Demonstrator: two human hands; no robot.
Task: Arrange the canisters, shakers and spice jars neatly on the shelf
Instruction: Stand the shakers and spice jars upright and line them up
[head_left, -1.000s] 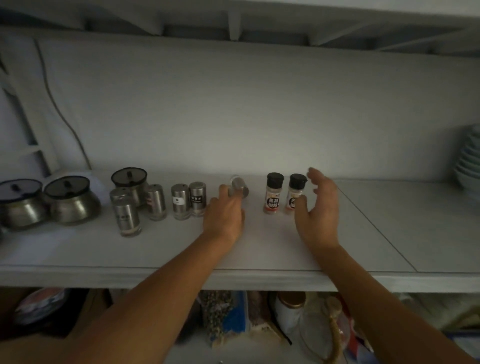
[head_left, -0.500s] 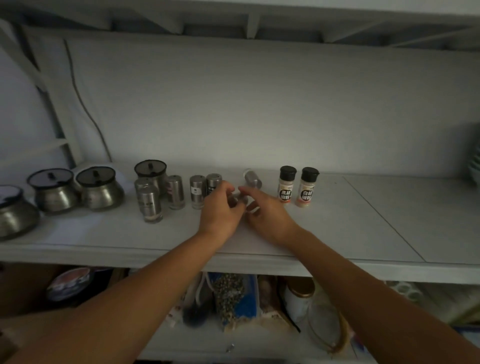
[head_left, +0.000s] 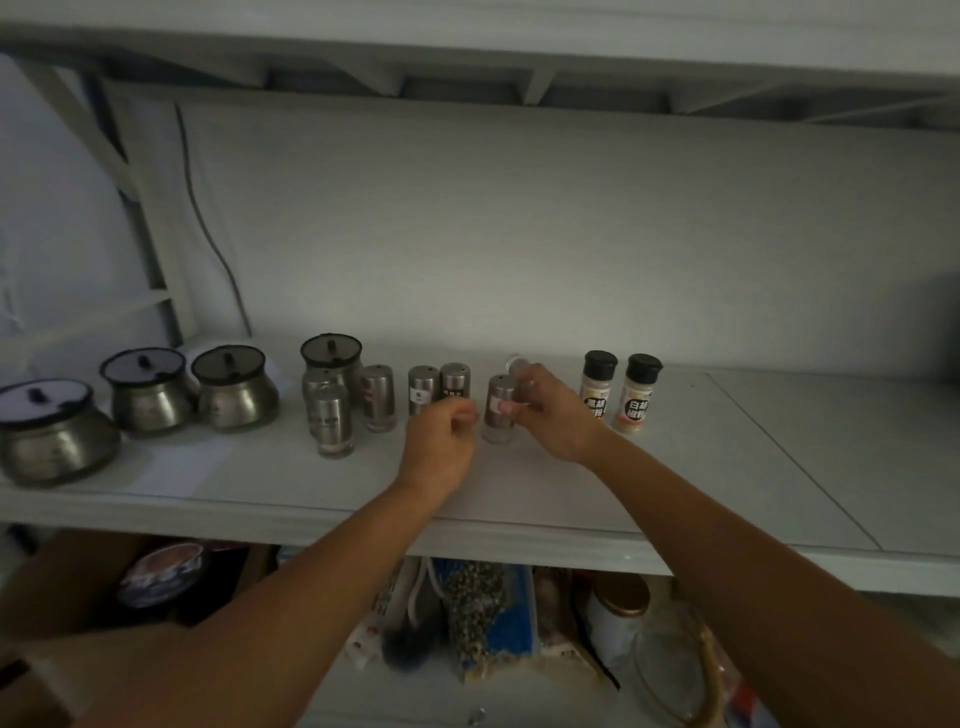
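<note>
Shelf (head_left: 519, 499): pale board, front edge running across below both wrists; a seam crosses it far to the right of the fingers.

Right hand (head_left: 553, 415): fingers curled round a steel shaker (head_left: 500, 408), thumb on its near face, the other fingers wrapped behind. The shaker stands upright on the shelf (a clear round lid or second top shows blurred just above the fingertips; which it is cannot be told).

Left hand (head_left: 441, 447): loosely closed, grasping nothing visible, fingertips just left of the held shaker, apart from it by a thin gap.

Pair of steel shakers (head_left: 439, 387): upright, directly beyond the left fingers, touching each other.

Cluster of three steel shakers (head_left: 345, 408): further left of the left fingers, the nearest standing forward of the others.

Four lidded metal canisters (head_left: 236, 389): well left, one behind the cluster, three strung out toward the left shelf end, the last nearest the front edge.

Two spice jars (head_left: 615, 389): black caps, pale labels, just right of the right hand's knuckles, side by side.

Open room: bare board between the front edge and both hands; wide bare board right of the spice jars past the seam.
</note>
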